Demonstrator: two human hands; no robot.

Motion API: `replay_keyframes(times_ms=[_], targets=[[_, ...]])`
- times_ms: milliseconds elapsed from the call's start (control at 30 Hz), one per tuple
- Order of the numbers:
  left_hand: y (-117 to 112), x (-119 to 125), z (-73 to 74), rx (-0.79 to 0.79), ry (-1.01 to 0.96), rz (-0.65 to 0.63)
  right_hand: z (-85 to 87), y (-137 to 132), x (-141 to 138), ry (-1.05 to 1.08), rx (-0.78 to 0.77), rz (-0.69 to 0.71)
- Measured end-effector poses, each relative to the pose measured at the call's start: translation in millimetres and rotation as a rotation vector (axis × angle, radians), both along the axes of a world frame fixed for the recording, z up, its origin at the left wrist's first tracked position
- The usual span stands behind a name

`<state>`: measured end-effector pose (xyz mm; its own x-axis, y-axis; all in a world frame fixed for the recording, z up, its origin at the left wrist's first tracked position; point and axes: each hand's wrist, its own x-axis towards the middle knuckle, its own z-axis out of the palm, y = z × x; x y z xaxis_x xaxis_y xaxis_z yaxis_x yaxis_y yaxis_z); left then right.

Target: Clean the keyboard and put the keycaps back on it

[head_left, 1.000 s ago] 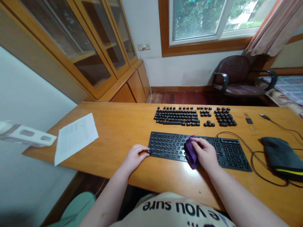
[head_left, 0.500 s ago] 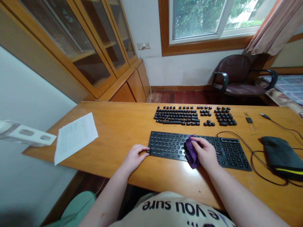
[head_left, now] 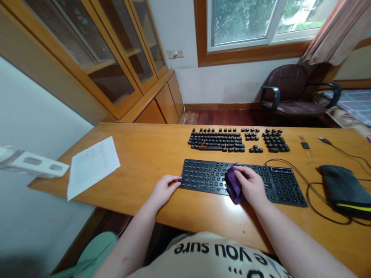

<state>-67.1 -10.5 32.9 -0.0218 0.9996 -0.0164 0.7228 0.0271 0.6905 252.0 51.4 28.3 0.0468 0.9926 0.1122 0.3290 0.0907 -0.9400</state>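
A black keyboard (head_left: pixel 203 175) without its keycaps lies slightly askew on the wooden desk, bare switches facing up. At its left edge my left hand (head_left: pixel 164 190) is closed, thumb and fingertips pinching the lower left corner. My right hand (head_left: pixel 251 185) grips a crumpled purple cloth (head_left: pixel 234 185) between thumb and fingers. The cloth rests on the middle of the keyboard and hangs over its near edge, covering some switches. Behind the keyboard, the black keycaps (head_left: pixel 216 139) are laid out in keyboard order.
Right of the keyboard are a looped cable (head_left: pixel 308 185), a dark pouch (head_left: pixel 344 189) with a yellow stripe, a USB plug (head_left: pixel 325 140) and a small keycap puller (head_left: pixel 305 145). Paper sheets (head_left: pixel 92 166) lie left, by a white object (head_left: pixel 34 162). A chair (head_left: pixel 290 90) stands beyond the desk.
My left fingertips have shifted slightly up along the keyboard's left edge and drawn closer together. The right hand and cloth stay at nearly the same spot.
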Motion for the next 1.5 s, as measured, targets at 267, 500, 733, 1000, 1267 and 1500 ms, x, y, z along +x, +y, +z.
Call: replay_keyframes(times_ms=[267,500,733,1000,1267,1500], targets=[[2,-1,-0.7,0.001,-0.035,0.0,-2.2,1,1,0.024,-0.006,-0.001],[2,1,1.6,0.026,0.056,-0.045,-1.3,0,0,0.043,-0.018,-0.008],[3,2,9.7,0.141,0.202,-0.192,0.6,0,-1,0.047,-0.019,-0.009],[8,3,15.4,0.126,0.249,-0.249,-0.7,0,1,0.021,-0.004,0.002],[14,2,13.2,0.073,0.262,-0.29,0.1,0,1,0.024,-0.017,-0.006],[13,3,18.1,-0.057,0.06,-0.179,-1.5,1,1,0.015,-0.01,-0.001]])
